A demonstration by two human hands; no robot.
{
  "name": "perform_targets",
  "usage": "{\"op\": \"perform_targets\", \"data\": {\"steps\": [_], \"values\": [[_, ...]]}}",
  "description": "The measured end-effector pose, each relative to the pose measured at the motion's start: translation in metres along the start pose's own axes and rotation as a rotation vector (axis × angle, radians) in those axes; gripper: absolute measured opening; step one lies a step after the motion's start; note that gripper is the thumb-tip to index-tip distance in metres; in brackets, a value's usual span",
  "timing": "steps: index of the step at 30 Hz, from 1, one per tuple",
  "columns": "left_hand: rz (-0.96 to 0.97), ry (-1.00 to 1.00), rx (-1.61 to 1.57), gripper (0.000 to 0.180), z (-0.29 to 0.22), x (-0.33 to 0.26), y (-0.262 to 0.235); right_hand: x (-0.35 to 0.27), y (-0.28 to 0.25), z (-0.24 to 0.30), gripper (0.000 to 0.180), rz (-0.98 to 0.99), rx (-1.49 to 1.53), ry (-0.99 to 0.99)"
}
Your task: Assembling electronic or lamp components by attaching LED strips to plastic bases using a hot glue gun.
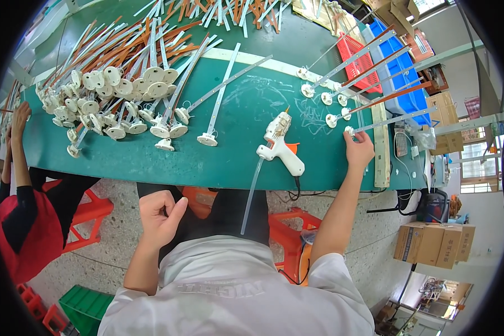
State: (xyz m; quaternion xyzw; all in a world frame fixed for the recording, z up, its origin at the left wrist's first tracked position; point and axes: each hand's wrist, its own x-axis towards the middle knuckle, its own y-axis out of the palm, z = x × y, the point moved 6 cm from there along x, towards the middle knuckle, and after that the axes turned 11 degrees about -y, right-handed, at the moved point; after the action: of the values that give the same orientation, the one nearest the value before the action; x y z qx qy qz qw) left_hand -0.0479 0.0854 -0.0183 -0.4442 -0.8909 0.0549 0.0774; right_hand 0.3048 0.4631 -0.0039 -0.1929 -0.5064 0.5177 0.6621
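Observation:
At the table's right side, my right hand [359, 150] pinches the small white disc [349, 131] on the end of a pale dotted strip [395, 118]. That strip points away to the right, beside several similar strips with discs, some pale and some orange-brown. My left hand [162, 215] hovers over my lap, its fingers curled into a loose fist with the thumb out and nothing visible in it. Between my hands, a white hot glue gun [280, 147] lies on the green table [229, 165]. A long clear glue stick [252, 196] sticks out of its back, past the table's front edge.
A large heap of disc-ended strips [112, 92] covers the left of the table. Toward the far right stand a red basket [359, 61] and a blue crate [403, 92]. A wooden strip [381, 148] edges the right side. Another person's hand [21, 117] is at the far left.

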Motion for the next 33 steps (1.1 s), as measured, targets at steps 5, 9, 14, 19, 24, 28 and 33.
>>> {"op": "perform_targets", "data": {"steps": [5, 9, 14, 19, 24, 28, 33], "values": [[-0.027, -0.002, -0.001, 0.039, 0.001, 0.001, -0.002, -0.032, -0.019, 0.035, 0.040, -0.163, -0.009, -0.067], [-0.048, -0.042, -0.009, 0.039, 0.003, 0.000, -0.002, -0.034, 0.011, 0.066, 0.036, 0.001, 0.085, -0.171], [-0.019, -0.018, -0.001, 0.040, -0.003, -0.002, 0.001, -0.008, 0.029, 0.060, 0.046, 0.066, -0.055, -0.129], [0.010, -0.075, -0.007, 0.039, 0.007, -0.010, 0.003, 0.000, 0.037, 0.061, 0.049, 0.135, -0.013, -0.071], [0.010, -0.062, -0.003, 0.040, 0.008, -0.010, 0.000, -0.021, 0.018, 0.074, 0.045, -0.006, -0.018, -0.117], [-0.023, -0.076, 0.016, 0.040, 0.009, -0.013, -0.008, -0.064, -0.005, 0.125, 0.026, 0.093, 0.269, -0.142], [0.025, 0.012, 0.071, 0.039, -0.009, -0.003, 0.004, -0.089, -0.012, 0.188, 0.017, 0.258, 0.369, -0.358]]}}
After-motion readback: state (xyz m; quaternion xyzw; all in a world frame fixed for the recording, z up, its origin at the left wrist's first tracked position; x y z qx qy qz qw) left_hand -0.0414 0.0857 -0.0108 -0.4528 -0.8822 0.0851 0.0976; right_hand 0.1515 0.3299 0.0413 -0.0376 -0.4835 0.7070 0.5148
